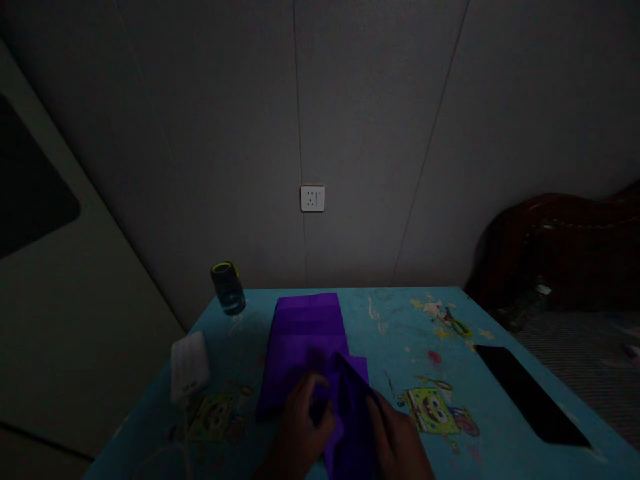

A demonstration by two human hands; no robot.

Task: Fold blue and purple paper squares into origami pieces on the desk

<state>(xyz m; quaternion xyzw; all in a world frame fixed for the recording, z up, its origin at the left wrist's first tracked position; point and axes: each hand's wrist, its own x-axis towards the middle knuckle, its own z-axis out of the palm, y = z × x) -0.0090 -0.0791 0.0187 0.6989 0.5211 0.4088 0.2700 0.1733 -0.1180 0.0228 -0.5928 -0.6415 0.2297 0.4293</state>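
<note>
A creased purple sheet point(350, 427), paper or thin cloth, stands partly folded up between my two hands near the table's front edge. My left hand point(303, 420) curls its fingers and thumb at the sheet's left edge, closed on it. On the other side, my right hand point(397, 437) grips the raised right flap, thumb toward me. Dim light hides the exact fingertip contact. Just behind lies a larger flat purple piece point(307, 333) with crosswise creases, partly covered by the held sheet and my left hand.
A dark bottle point(229, 290) with a yellow-green rim stands back left. Nearer is a white power bank point(190, 367) with a cable. Scissors point(457, 323) with yellow-green handles lie back right, beyond a long black flat object point(530, 393). A cartoon-print cloth covers the table point(400, 360).
</note>
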